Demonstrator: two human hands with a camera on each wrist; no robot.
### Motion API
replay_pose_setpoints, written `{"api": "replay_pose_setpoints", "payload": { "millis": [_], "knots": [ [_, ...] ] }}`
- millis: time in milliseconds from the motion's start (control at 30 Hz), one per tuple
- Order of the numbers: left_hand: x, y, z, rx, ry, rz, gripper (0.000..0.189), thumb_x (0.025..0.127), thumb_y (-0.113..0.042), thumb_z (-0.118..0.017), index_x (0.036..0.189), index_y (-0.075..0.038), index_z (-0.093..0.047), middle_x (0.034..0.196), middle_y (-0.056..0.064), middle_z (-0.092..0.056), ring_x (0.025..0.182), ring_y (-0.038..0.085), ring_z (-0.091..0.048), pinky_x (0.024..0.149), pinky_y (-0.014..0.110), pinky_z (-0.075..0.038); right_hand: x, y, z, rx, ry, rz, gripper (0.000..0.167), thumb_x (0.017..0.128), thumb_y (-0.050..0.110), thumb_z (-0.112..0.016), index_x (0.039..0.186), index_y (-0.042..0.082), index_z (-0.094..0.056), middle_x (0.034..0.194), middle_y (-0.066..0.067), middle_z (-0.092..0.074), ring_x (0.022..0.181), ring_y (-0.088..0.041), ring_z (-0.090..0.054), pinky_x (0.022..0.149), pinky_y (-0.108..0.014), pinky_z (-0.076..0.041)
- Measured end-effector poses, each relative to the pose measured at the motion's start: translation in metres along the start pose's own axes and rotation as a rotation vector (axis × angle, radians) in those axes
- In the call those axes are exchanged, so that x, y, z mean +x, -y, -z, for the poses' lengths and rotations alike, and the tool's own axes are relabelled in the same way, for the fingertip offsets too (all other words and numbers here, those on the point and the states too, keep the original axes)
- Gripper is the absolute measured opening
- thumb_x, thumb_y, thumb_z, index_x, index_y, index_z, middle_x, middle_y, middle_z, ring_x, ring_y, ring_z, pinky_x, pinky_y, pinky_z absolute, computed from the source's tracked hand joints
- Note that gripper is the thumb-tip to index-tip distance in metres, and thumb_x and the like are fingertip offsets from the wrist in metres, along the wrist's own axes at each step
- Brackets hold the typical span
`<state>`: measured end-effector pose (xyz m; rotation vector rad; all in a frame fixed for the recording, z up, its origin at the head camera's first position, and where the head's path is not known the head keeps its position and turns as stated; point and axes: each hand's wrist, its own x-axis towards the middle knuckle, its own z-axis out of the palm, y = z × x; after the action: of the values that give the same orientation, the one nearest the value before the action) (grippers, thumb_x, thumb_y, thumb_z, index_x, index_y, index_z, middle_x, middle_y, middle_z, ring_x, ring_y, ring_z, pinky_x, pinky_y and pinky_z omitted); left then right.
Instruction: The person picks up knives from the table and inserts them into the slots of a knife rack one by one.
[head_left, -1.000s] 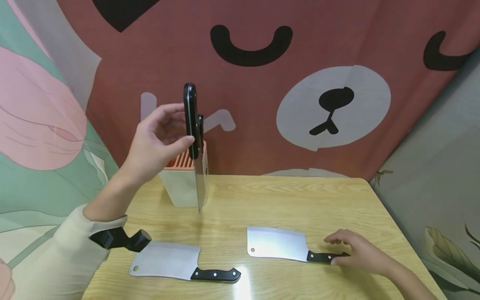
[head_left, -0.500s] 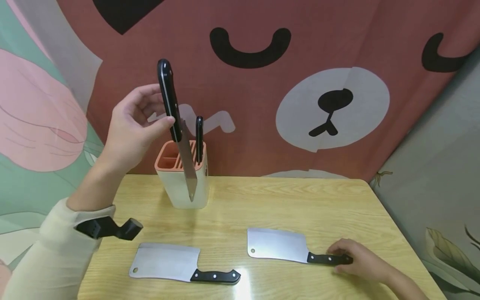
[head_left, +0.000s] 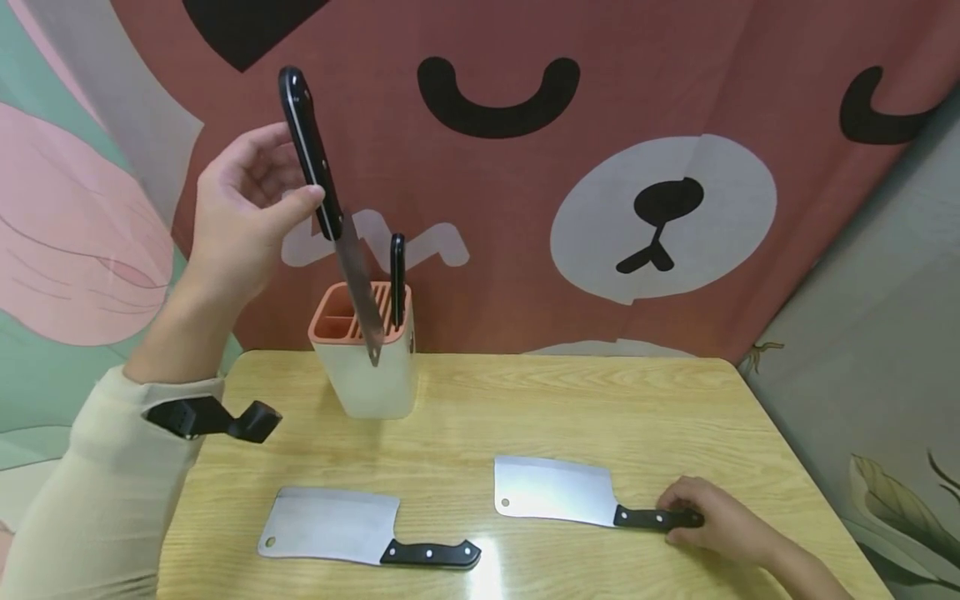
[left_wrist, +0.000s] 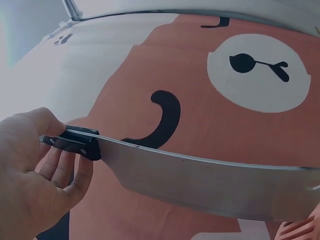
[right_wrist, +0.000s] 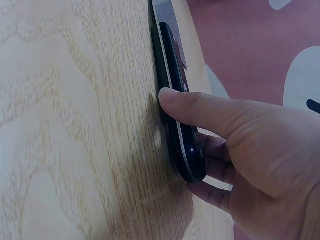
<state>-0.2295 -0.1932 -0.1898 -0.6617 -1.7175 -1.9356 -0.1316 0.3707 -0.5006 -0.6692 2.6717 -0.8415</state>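
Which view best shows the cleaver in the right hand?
Head: the cleaver shows there with its full blade and most of its handle. Right wrist: handle close up, pinched by the right hand, only a bit of blade. Left wrist: none of it.

Head view: high, facing forward-down over table [head_left: 450,425]. Wrist views close: left toward curtain [head_left: 510,192], right along table. Head, left share raised knife [head_left: 330,220].

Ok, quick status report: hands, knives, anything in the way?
Left hand pinching knife, blade down, outside knife block. Right hand gripping right cleaver by its handle. Left cleaver untouched. Possible obstruction: another knife in block.
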Motion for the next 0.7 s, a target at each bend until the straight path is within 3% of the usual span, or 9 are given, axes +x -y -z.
{"api": "replay_pose_setpoints", "payload": {
  "millis": [233, 433, 700],
  "knots": [
    [0.016, 0.011, 0.003, -0.04, -0.015, -0.044, 0.046, 0.085, 0.013, -0.069, 0.128, -0.001, -0.065, 0.112, 0.013, -0.065, 0.097, 0.024, -0.062, 0.087, 0.021, -0.054, 0.001, 0.0, -0.001, 0.005, -0.001, -0.016, 0.026, 0.082, 0.039, -0.083, 0.101, 0.027, -0.069, 0.098, 0.017, -0.061, 0.089, 0.0, -0.055, 0.078, -0.025, -0.052],
    [0.021, 0.025, 0.003, 0.041, 0.0, -0.07, 0.045, 0.087, 0.009, -0.07, 0.13, -0.002, -0.065, 0.113, 0.012, -0.064, 0.099, 0.023, -0.061, 0.089, 0.022, -0.053, 0.0, -0.001, -0.002, 0.01, -0.009, -0.01, 0.026, 0.083, 0.04, -0.082, 0.101, 0.026, -0.069, 0.098, 0.017, -0.061, 0.089, 0.0, -0.056, 0.078, -0.025, -0.052],
    [0.026, 0.036, -0.001, 0.071, -0.008, -0.067, 0.046, 0.087, 0.01, -0.069, 0.131, -0.003, -0.064, 0.113, 0.009, -0.065, 0.098, 0.021, -0.061, 0.084, 0.02, -0.054, 0.0, 0.0, -0.002, 0.022, -0.015, -0.03, 0.027, 0.083, 0.039, -0.083, 0.101, 0.026, -0.069, 0.099, 0.016, -0.062, 0.09, 0.0, -0.056, 0.078, -0.025, -0.052]
  ]
}}
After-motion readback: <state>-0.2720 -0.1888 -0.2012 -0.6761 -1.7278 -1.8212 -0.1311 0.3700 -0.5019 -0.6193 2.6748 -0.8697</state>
